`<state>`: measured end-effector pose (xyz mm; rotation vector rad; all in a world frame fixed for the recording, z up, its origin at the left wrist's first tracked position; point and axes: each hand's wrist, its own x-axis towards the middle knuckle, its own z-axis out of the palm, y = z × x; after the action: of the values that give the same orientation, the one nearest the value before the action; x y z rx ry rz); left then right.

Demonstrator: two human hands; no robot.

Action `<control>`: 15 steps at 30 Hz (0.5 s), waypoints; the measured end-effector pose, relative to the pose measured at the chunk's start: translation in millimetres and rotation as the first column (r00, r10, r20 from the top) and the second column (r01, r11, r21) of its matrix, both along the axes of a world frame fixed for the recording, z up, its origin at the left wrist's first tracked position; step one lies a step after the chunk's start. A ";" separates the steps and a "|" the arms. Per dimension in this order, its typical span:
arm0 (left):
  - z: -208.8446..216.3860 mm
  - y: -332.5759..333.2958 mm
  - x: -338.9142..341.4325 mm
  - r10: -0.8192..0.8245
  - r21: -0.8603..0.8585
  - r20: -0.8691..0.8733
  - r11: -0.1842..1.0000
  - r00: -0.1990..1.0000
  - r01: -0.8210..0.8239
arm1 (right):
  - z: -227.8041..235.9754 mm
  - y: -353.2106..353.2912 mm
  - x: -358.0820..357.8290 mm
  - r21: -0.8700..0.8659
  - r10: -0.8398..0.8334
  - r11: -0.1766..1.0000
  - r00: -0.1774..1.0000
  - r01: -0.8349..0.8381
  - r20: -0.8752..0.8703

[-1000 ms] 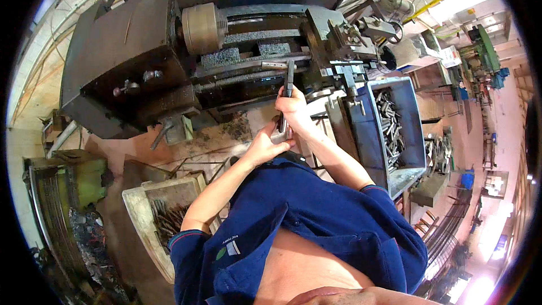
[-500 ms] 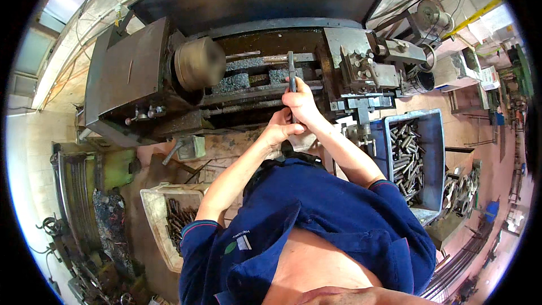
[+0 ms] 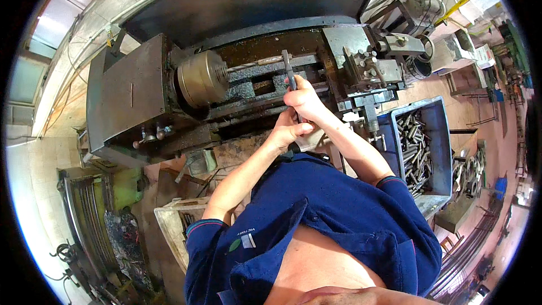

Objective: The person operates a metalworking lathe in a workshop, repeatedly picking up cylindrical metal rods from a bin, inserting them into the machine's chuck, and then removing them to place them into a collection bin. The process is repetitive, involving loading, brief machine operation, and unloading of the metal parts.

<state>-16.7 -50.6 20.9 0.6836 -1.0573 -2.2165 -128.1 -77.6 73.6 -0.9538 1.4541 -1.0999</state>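
Note:
Both my hands are closed around a long, dark, narrow metal hand tool; I cannot make out its exact kind. My right hand wraps its middle, and my left hand grips the nearer end. The tool's far end points away over the bed of a lathe, close to a thin rod that extends rightward from the round brass-coloured chuck. Whether tool and rod touch is unclear. My palms and fingers hide the tool's near part.
Right of the bed is the carriage with its tool post. A blue bin of metal cylinders stands at my right; a cream bin is at lower left. Metal chips lie in the bed. A dark splash guard rises behind.
The chuck was blurred as if spinning and now looks sharp. The tool has gone from nearly straight to slightly tilted, its far end leaning left. Both hands keep their grip; the whole view has shifted slightly.

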 end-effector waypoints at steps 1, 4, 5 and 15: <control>-2.9 0.5 3.4 0.015 -0.010 -0.015 1.000 1.000 -0.015 | -0.5 -2.4 4.5 0.012 0.014 1.000 0.997 -0.013 -0.075; 2.3 0.3 21.4 0.012 0.068 0.030 0.998 0.999 -0.014 | -1.7 -7.5 19.0 0.050 0.057 0.997 0.996 -0.054 -0.062; 0.2 0.6 27.2 0.044 0.054 0.046 0.997 0.998 -0.047 | -3.1 -9.5 25.5 0.051 0.060 0.997 0.997 -0.058 -0.049; 5.4 -0.3 29.0 0.067 0.032 0.004 0.997 0.998 -0.067 | 5.3 -4.1 31.0 0.081 0.011 0.996 0.990 -0.023 0.142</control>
<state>12.2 -50.9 26.4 0.7261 -0.9879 -2.1796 -97.0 -81.7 78.8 -0.8126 1.3626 -1.0657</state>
